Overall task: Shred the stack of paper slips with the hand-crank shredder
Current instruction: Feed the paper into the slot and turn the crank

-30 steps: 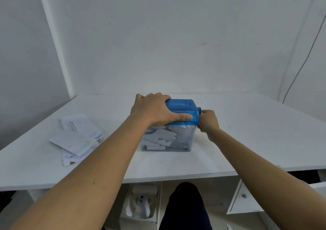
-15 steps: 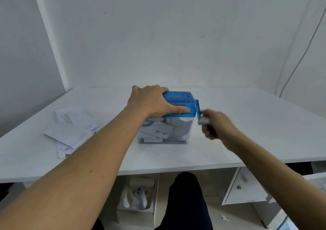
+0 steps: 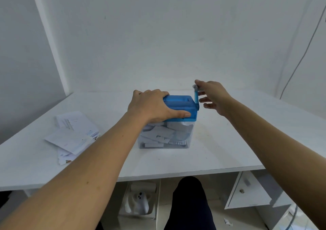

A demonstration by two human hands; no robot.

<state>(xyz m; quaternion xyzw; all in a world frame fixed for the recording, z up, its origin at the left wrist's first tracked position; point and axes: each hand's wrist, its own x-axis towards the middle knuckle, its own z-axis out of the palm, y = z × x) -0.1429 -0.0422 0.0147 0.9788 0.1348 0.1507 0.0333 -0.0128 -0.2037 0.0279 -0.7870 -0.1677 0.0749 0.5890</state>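
**A:** Where is everything?

**B:** The shredder (image 3: 178,104) stands around the middle of the table (image 3: 229,141). The stack of paper slips (image 3: 74,134) lies loose toward the left edge, well apart from it. The clear bin (image 3: 165,138) under the blue top is already well filled with cut pieces.

**A:** And the hands?

**B:** The left hand (image 3: 151,106) is clamped over the top's left end, fingers curled over the far side and thumb along the front edge. The right hand (image 3: 213,95) has a light grip, pinching the upper end of the crank (image 3: 196,97) between thumb and forefinger. Its other fingers are spread and loose. The crank arm points almost straight up.

**A:** So it's mid-turn. How should it be done well?

**B:** I'd say press straight down with the left hand so the light box doesn't tip or slide toward the crank side. The pinch should stay loose enough for the handle to swivel. Turn in one even circle from the wrist, without jerking.

**A:** Is there paper in the slot?

**B:** I can't tell from here. If the crank stiffens, ease off rather than force it. That full bin could back up under the cutters.
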